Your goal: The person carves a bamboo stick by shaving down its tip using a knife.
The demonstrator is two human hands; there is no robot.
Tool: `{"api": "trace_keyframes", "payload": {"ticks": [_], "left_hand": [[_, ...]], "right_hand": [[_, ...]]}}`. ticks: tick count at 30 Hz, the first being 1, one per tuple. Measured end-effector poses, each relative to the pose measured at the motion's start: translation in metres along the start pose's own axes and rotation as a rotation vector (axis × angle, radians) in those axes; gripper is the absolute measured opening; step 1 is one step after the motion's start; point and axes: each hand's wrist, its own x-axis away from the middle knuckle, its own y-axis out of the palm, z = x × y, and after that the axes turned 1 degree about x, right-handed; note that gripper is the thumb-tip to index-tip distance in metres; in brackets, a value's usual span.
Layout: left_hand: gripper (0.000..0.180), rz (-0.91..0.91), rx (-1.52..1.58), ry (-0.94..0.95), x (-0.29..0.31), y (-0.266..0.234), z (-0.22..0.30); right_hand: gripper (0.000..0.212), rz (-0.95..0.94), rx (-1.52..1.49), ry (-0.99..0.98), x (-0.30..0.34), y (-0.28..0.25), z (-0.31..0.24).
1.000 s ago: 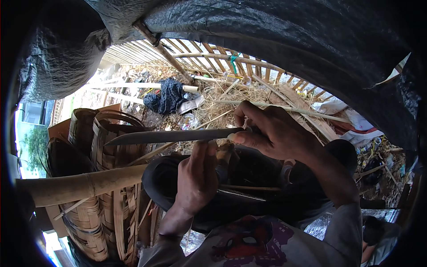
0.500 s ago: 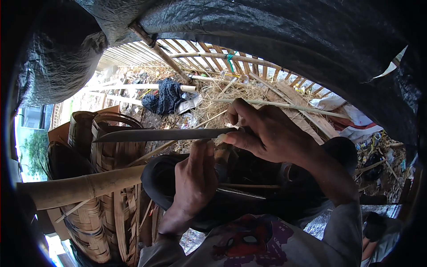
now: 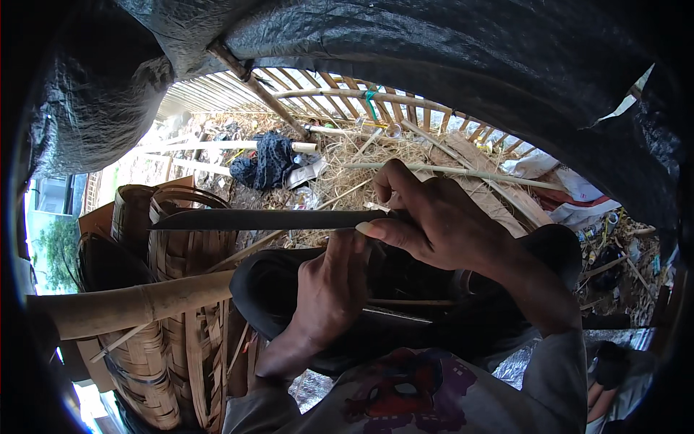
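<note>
- The right hand (image 3: 447,226) is curled around the handle end of a long knife (image 3: 267,220), its thumb stretched toward the base of the blade.
- The knife lies nearly level, its blade reaching out to the left of the right hand and above the left hand.
- The left hand (image 3: 329,286) points upward with its fingers close together, the tips right by the blade's lower edge; whether they pinch anything I cannot tell.
- Left of the left hand, a thick bamboo pole (image 3: 144,304) crosses in front of woven baskets (image 3: 141,369).
- Below both hands are the person's dark trousers (image 3: 267,289).
- Beyond the hands lie a dark cloth (image 3: 275,160), dry straw (image 3: 343,173) and a slatted fence (image 3: 354,105).
</note>
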Motion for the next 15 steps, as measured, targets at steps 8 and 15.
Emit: {"api": "trace_keyframes", "payload": {"ticks": [8,15], "left_hand": [[0.014,0.074,-0.035,0.05,-0.003,0.009,-0.011],[0.025,0.035,-0.091,0.038,0.0,0.01,-0.008]], "right_hand": [[0.037,0.049,0.252,0.017,0.013,0.003,0.041],[0.041,0.084,0.209,-0.023,0.014,0.003,0.02]]}}
